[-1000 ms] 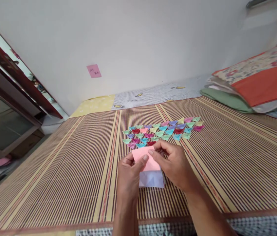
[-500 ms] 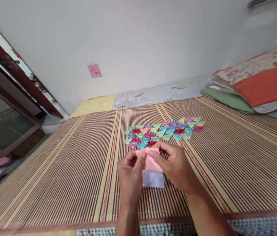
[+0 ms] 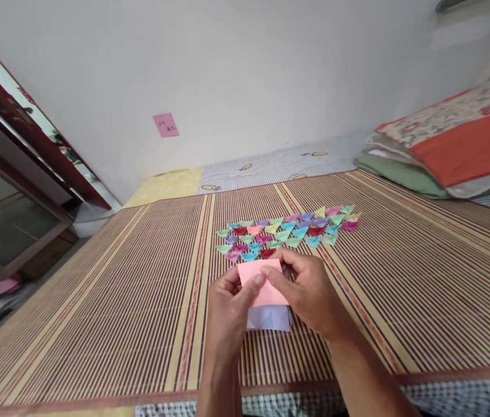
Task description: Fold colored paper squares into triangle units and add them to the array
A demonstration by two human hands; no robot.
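Note:
A square pink sheet of paper [image 3: 271,292] is held up between both hands. My left hand [image 3: 230,310] pinches its left side, thumb on the front face and fingers behind. My right hand [image 3: 308,289] grips the upper right side the same way, its thumb near the middle of the sheet. Below and partly behind it, a pale lavender paper [image 3: 269,318] lies on the striped mat. Just beyond the hands sit several rows of small folded paper boats [image 3: 288,227] in green, blue, pink, red and yellow.
The striped bamboo mat [image 3: 141,301] covers the bed. Folded bedding with an orange and floral cover [image 3: 471,145] is piled at the right. A pink note [image 3: 165,125] sticks to the white wall [image 3: 249,69]. A glass-fronted cabinet [image 3: 6,208] stands at the left.
The pink paper now looks flatter and covers more of the lavender paper. My left thumb has shifted right, closer to the right thumb.

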